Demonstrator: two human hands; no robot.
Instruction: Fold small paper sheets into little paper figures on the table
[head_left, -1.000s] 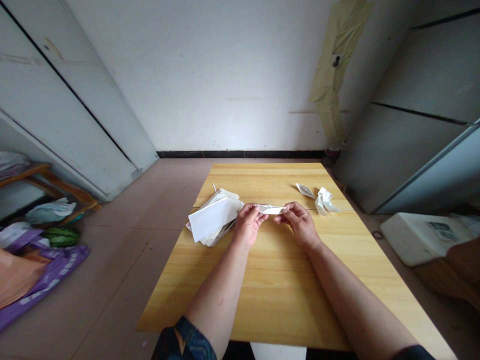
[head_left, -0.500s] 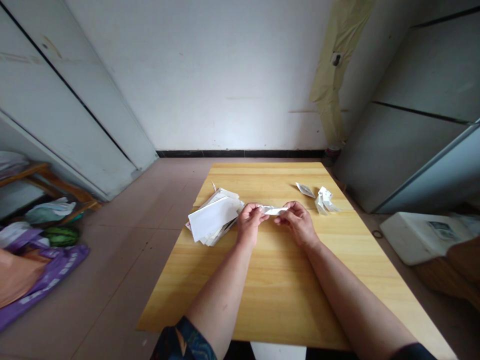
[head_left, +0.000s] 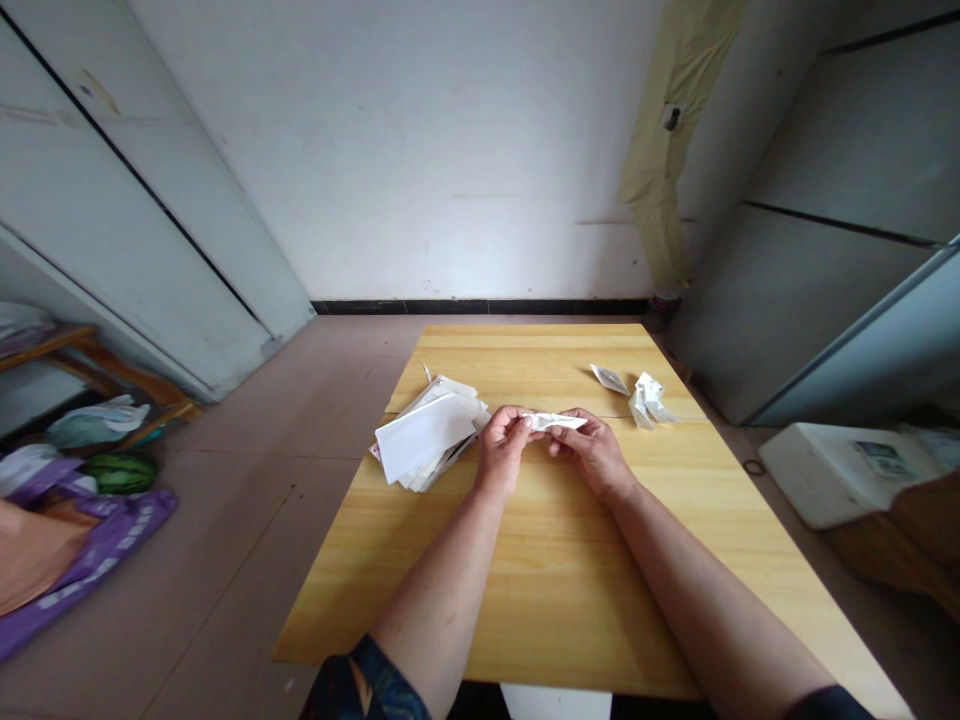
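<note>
A small folded piece of white paper (head_left: 555, 422) is held up over the middle of the wooden table (head_left: 577, 600). My left hand (head_left: 504, 440) pinches its left end between thumb and fingers. On the other side my right hand (head_left: 596, 448) grips it, with the thumb along the near face and a pointed tip showing above. Left of my hands lies a loose stack of paper sheets (head_left: 431, 435), a plain white one on top. To the right sit a flat folded paper piece (head_left: 610, 379) and a crumpled-looking folded paper (head_left: 649, 401).
A white wall (head_left: 480, 150) rises beyond the table. On the floor at left are a purple bag (head_left: 112, 540), a watermelon (head_left: 120, 472) and a low wooden rack (head_left: 82, 350). At right stands a white box (head_left: 832, 475) beside a grey cabinet (head_left: 840, 200).
The paper between my hands has turned slightly, and more of its right end now shows as a point. My right thumb has shifted left along it. The other papers stay put.
</note>
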